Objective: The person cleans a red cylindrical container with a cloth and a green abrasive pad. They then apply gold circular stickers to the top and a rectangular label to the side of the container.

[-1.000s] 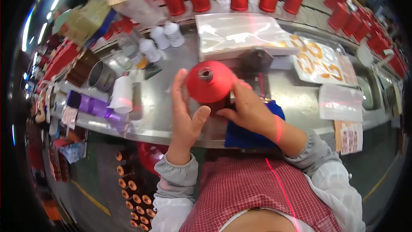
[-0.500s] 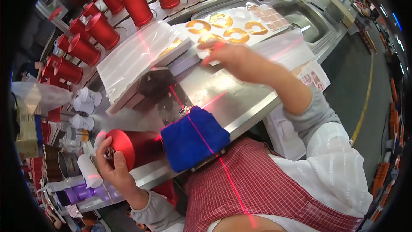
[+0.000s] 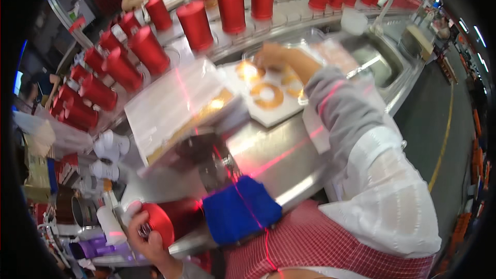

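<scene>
Red canister (image 3: 181, 222), one: near left, tipped on its side, neck end in my left hand (image 3: 150, 240), other end by the blue cloth (image 3: 240, 209); interior hidden. My left fingers are curled round the neck end.

My right hand (image 3: 276, 58): far side, above the white sheet (image 3: 274, 118) of gold ring pieces (image 3: 257, 101); its fingers are blurred, so I cannot tell whether they are spread or pinching.

White box (image 3: 173, 111), one: left of the sheet, its top under clear film; contents not discernible.

Upright red canisters (image 3: 195, 26), many: in rows along the far side and far left; contents hidden.

White bottles (image 3: 111, 147), several: left, clustered.

Metal pot (image 3: 84, 212), one: left, inside indistinct.

White tub (image 3: 354, 22), one: far right, beside the steel sink (image 3: 397, 70).
</scene>
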Demonstrator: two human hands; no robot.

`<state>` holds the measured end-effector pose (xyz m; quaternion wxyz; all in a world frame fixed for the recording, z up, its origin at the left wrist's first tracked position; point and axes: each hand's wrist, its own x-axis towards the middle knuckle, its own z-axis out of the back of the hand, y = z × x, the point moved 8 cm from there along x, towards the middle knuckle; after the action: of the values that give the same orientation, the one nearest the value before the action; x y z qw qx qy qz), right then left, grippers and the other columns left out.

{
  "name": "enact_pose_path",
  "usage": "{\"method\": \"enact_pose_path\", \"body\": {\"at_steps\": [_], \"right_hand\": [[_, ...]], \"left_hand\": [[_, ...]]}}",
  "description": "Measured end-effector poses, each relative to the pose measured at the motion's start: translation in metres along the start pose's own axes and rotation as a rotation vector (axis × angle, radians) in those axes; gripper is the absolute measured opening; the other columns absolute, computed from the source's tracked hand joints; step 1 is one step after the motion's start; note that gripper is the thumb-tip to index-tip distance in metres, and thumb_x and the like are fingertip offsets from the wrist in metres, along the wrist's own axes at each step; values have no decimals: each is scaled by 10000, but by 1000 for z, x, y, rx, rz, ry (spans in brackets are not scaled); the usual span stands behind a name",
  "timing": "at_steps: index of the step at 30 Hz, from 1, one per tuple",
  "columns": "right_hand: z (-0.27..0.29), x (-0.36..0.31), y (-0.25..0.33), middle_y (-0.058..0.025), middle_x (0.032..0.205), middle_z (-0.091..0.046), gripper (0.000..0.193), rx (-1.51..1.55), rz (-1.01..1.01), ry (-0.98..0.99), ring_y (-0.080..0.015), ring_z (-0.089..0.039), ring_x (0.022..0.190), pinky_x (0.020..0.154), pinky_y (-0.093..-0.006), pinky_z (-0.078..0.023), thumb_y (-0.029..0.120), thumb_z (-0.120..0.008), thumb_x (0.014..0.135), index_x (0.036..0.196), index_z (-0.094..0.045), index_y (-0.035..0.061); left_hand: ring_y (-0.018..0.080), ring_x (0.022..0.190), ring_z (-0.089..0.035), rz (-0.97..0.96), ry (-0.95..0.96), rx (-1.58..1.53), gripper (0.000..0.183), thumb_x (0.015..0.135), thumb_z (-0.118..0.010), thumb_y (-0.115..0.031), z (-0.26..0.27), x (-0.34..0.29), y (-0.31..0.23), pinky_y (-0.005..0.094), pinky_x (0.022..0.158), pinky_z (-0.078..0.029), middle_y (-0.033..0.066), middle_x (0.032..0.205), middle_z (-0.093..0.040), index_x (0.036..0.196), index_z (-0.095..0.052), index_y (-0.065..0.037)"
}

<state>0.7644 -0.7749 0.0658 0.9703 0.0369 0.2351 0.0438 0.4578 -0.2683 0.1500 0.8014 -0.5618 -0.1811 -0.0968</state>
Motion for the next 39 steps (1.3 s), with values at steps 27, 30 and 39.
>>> {"method": "enact_pose_path", "body": {"at_steps": [27, 30, 39], "right_hand": [[22, -1, -8, -122, 1054, -580, 168, 109, 272, -612, -336, -541, 1031, 912, -425, -447, 216, -683, 768, 845, -692, 67], [29, -15, 1, -101, 1049, -581, 164, 74, 245, -685, -332, -543, 1031, 898, -424, -461, 220, -686, 762, 838, -692, 75], [52, -17, -21, -109, 972, -594, 152, 47, 367, -957, -318, -558, 957, 781, -433, -484, 226, -686, 747, 806, -683, 86]], "left_hand": [[146, 835, -508, 32, -112, -142, 561, 767, -724, -434, -25, 13, -33, 269, 759, -402, 58, 985, -593, 1062, -647, 37], [143, 831, -505, 43, -107, -142, 572, 767, -721, -450, -21, 12, -24, 267, 757, -400, 54, 984, -592, 1061, -648, 35], [144, 846, -517, 45, -98, -150, 605, 781, -709, -465, -24, 12, -17, 269, 773, -403, 57, 1006, -596, 1115, -627, 33]]}}
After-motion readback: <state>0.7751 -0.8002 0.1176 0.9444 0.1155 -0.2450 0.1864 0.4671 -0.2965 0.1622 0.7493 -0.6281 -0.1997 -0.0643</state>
